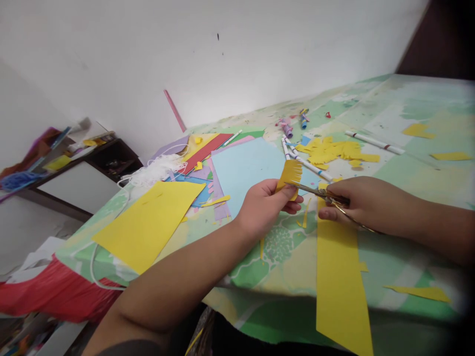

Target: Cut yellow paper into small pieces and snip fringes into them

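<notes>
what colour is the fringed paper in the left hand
Yellow; the fringed paper shows in the head view.

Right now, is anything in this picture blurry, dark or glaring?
In the head view, the cabinet at left looks soft and tilted; the far-right edge falls dark; the wall is palest near the table; the scissors and fringed yellow paper read fairly clearly, without strong glare.
</notes>
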`<act>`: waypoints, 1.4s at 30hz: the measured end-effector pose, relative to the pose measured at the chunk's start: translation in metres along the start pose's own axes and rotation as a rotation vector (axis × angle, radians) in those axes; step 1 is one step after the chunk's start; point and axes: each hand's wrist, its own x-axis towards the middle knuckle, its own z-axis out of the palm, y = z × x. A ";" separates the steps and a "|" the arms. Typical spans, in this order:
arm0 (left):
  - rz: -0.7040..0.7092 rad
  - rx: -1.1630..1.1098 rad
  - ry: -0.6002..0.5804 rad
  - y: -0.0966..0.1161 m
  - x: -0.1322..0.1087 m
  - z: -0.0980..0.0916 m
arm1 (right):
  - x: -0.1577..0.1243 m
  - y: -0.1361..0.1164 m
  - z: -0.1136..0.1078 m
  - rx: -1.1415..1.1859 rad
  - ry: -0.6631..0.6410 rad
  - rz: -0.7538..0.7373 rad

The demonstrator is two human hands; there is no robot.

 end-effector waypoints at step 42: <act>-0.009 0.030 -0.022 0.004 -0.003 -0.003 | -0.003 -0.005 -0.007 0.038 -0.045 0.015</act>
